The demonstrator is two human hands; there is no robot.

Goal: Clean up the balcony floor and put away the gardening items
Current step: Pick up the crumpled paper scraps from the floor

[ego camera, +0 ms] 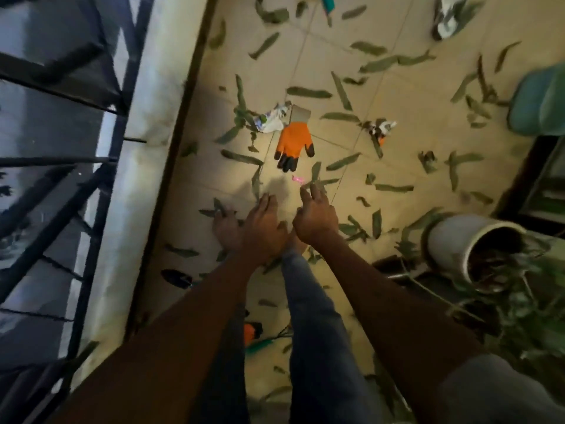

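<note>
An orange gardening glove (294, 141) with black fingertips lies flat on the tiled balcony floor (397, 96), among several scattered green leaves (308, 92). My left hand (263, 228) and my right hand (316, 215) reach down side by side, just short of the glove, and both hold nothing. The left hand's fingers are stretched and relaxed. The right hand's fingers are partly extended towards a small pink scrap (296, 179) just beyond them. Crumpled wrappers lie to the glove's left (270, 117) and right (380, 128).
A tipped grey plant pot (458, 240) with leafy stems lies at the right. A second orange glove (252, 330) and a teal-handled tool (260, 345) lie near my legs. A black railing (101, 191) and low wall run along the left; a teal object (538, 102) sits far right.
</note>
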